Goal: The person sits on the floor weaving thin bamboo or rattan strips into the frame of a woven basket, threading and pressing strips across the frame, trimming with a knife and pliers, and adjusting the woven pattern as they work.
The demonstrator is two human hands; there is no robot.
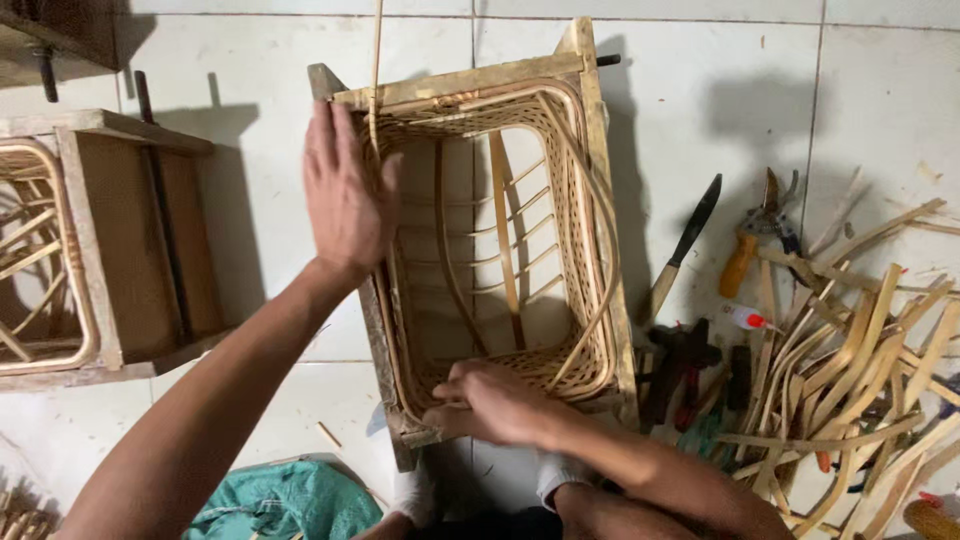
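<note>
Two hands work on a rattan basket [500, 250] set in a wooden frame [600, 200] on the tiled floor [880, 100] in the middle. The left hand [343, 195] lies flat and open against the basket's far left rim, beside a thin cane strand [376, 70] rising upward. The right hand [490, 403] is curled at the near rim, fingers pinching the weave. To the right lie a knife [685, 245], pruners [760, 225] and cane strips [860, 370]; another frame [110, 250] stands left.
</note>
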